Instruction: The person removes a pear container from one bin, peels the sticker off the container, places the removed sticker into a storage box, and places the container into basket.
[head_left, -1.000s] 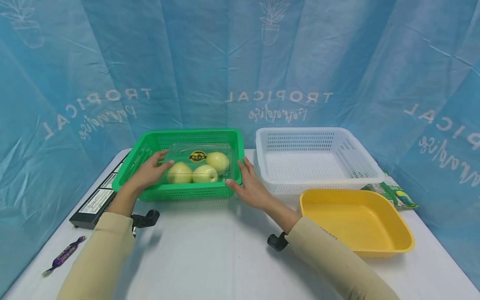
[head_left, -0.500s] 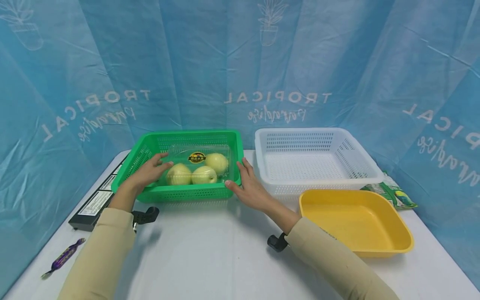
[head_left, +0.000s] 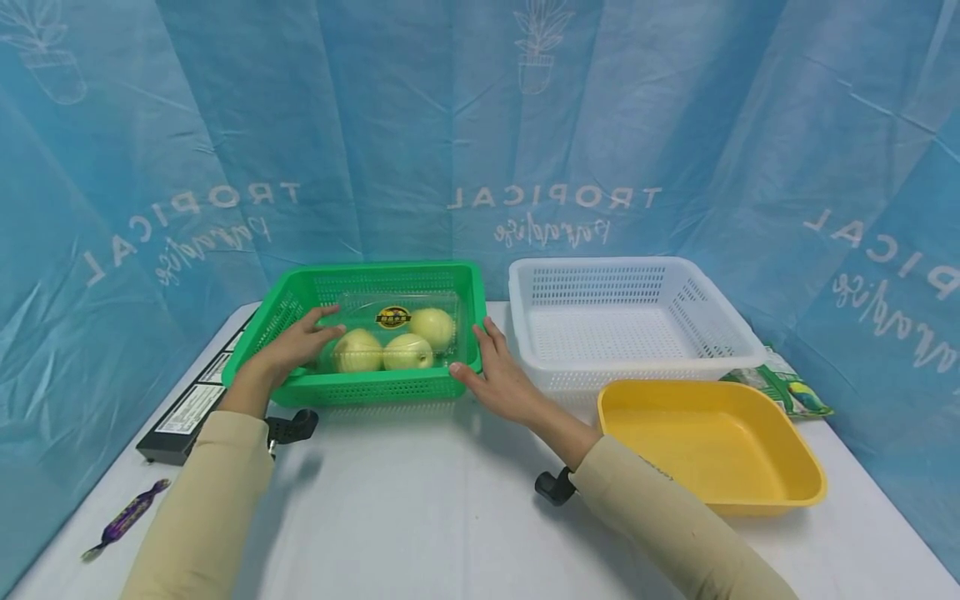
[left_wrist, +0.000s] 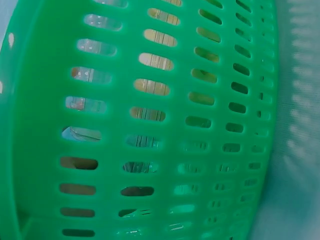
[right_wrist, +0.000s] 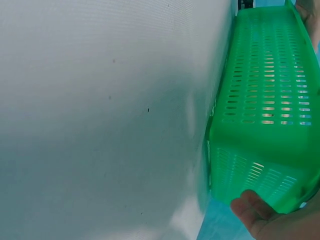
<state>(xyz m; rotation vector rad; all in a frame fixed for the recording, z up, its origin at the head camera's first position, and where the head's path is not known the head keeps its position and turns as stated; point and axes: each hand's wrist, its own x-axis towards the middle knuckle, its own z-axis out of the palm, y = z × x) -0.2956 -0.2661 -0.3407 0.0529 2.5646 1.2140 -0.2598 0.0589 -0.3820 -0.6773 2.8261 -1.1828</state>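
Observation:
A green slotted basket (head_left: 378, 390) stands on the table at the left of the head view. In it lies a clear plastic fruit box (head_left: 352, 309) with a black and gold label and three pale yellow-green fruits (head_left: 358, 351) that look like apples. My left hand (head_left: 300, 342) reaches over the basket's near left rim, thumb and fingers loosely spread at the box's left end. My right hand (head_left: 502, 379) lies along the basket's right end, fingers extended against its outer wall and thumb near the front corner. The left wrist view is filled by the basket's slotted wall (left_wrist: 172, 127), fingers hidden.
A white slotted basket (head_left: 645, 363) stands right of the green one. Before it sits a yellow tub (head_left: 705, 433), with a green packet (head_left: 787, 387) behind. Left lie a black box (head_left: 180, 421) with white labels and a purple-wrapped candy (head_left: 126, 520). A blue curtain (head_left: 480, 125) hangs behind.
The whole head view has shifted slightly. Both hands stay in nearly the same places at the green basket, and the fruit box has not visibly moved within it.

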